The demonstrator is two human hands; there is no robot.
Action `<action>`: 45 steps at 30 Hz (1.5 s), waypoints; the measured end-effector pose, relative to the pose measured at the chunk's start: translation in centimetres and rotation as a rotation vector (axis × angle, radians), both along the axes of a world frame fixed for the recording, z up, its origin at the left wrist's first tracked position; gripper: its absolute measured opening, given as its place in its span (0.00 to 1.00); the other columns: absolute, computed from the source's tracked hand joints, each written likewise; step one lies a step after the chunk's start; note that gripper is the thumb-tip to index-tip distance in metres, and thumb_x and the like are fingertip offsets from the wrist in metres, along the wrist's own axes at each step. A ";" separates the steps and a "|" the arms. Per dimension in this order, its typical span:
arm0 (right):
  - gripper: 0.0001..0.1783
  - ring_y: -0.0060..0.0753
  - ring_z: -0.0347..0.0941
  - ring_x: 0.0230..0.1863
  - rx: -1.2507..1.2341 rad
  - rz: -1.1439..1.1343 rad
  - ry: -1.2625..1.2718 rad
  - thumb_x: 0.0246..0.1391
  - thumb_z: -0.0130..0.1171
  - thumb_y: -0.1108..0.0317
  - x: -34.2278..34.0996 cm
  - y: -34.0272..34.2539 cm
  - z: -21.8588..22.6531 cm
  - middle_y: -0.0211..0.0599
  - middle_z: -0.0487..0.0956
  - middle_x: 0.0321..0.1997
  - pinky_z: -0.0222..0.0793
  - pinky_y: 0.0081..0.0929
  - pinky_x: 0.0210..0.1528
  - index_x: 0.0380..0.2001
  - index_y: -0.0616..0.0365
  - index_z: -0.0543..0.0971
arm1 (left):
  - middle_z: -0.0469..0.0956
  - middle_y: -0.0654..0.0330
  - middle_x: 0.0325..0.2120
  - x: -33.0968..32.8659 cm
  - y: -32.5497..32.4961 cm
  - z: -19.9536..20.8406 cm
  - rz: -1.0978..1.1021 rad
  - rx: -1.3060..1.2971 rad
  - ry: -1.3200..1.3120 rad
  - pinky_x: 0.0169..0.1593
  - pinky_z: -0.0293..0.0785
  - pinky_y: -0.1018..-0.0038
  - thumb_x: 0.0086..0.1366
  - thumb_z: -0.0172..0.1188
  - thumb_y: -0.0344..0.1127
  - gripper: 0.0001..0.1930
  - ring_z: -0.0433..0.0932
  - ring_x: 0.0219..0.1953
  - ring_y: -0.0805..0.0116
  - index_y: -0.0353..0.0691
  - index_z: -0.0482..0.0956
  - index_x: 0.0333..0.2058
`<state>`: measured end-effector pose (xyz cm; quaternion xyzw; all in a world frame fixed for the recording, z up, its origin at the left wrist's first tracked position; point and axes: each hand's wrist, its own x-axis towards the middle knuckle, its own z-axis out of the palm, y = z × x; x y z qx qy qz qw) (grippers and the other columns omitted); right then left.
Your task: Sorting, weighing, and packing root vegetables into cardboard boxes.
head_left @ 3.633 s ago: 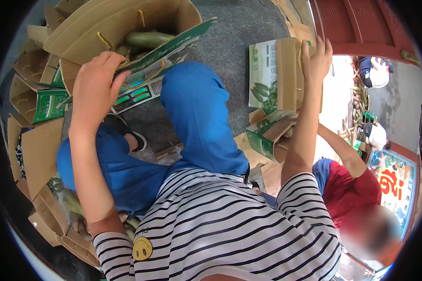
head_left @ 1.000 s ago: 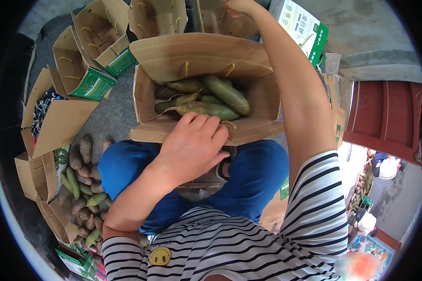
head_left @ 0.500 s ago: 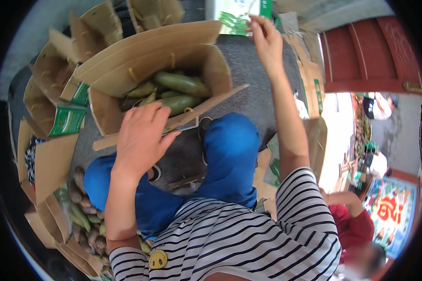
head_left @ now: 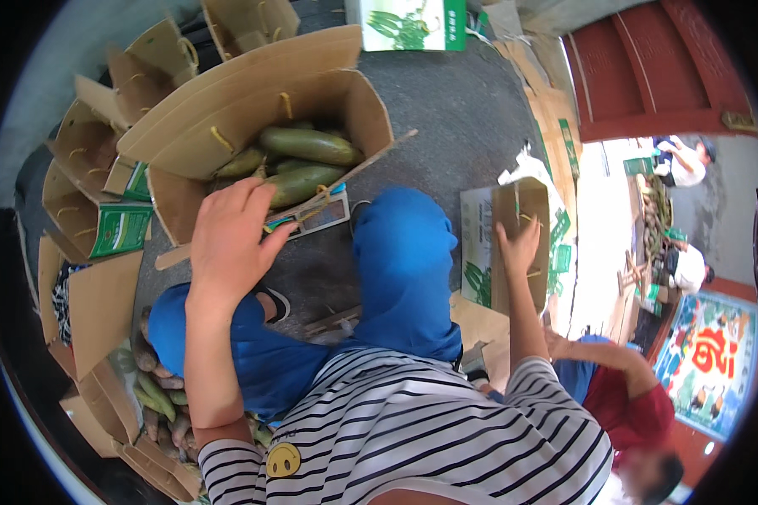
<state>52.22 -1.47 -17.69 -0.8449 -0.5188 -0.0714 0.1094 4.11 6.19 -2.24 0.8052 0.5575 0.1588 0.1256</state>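
Observation:
A large open cardboard box (head_left: 173, 189) in front of me holds several long green gourd-like vegetables (head_left: 312, 146). My left hand (head_left: 234, 225) rests at its near edge, fingers loosely spread and thumb out, with no vegetable in its grasp. Beneath that near edge, a flat light-coloured device (head_left: 324, 216) with a blue strip shows in part. To my right stands a second open box (head_left: 477, 227), printed with green vegetables. My right hand (head_left: 520, 246) reaches over its opening, thumb and fingers apart, close to a yellow cord handle.
More open boxes (head_left: 80, 172) line the far left. Green and brownish vegetables (head_left: 162, 404) lie piled at lower left. A white-and-green printed carton (head_left: 404, 23) is at the far edge. A co-worker in red (head_left: 623, 396) sits close on my right, one arm stretched toward the second box.
My right hand has come down from the far middle to the second box on the right. My left hand stays at the large box's near edge. The co-worker's arm reaches farther forward.

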 end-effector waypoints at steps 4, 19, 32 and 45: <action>0.45 0.57 0.68 0.53 -0.329 -0.284 0.253 0.42 0.64 0.53 1.5 -8.6 -3.5 0.59 0.70 0.53 0.65 0.42 0.53 0.60 0.61 0.57 | 0.73 0.54 0.42 -0.1 -0.1 -0.1 -0.021 0.073 -0.011 0.50 0.65 0.64 0.49 0.65 0.39 0.22 0.71 0.45 0.55 0.37 0.72 0.42; 0.14 0.51 0.71 0.26 -0.134 0.279 0.270 0.50 0.57 0.69 -2.2 5.2 2.7 0.49 0.75 0.26 0.67 0.39 0.31 0.40 0.60 0.74 | 0.72 0.55 0.43 -0.3 0.0 -0.1 -0.005 -0.030 -0.020 0.52 0.63 0.65 0.50 0.65 0.40 0.22 0.70 0.48 0.56 0.38 0.72 0.43; 0.12 0.51 0.73 0.41 -0.324 0.560 0.291 0.53 0.54 0.62 -11.1 18.8 -3.9 0.47 0.77 0.37 0.68 0.42 0.42 0.38 0.55 0.74 | 0.73 0.56 0.42 -0.3 0.2 -0.4 0.002 -0.002 -0.026 0.51 0.64 0.64 0.48 0.66 0.38 0.22 0.70 0.47 0.55 0.38 0.72 0.42; 0.14 0.55 0.73 0.33 -0.090 0.734 0.310 0.53 0.54 0.57 -14.7 26.1 3.3 0.50 0.76 0.27 0.67 0.43 0.35 0.28 0.58 0.74 | 0.73 0.55 0.42 -0.3 0.4 -0.2 -0.002 -0.050 -0.046 0.51 0.65 0.65 0.47 0.67 0.38 0.22 0.71 0.47 0.56 0.37 0.73 0.40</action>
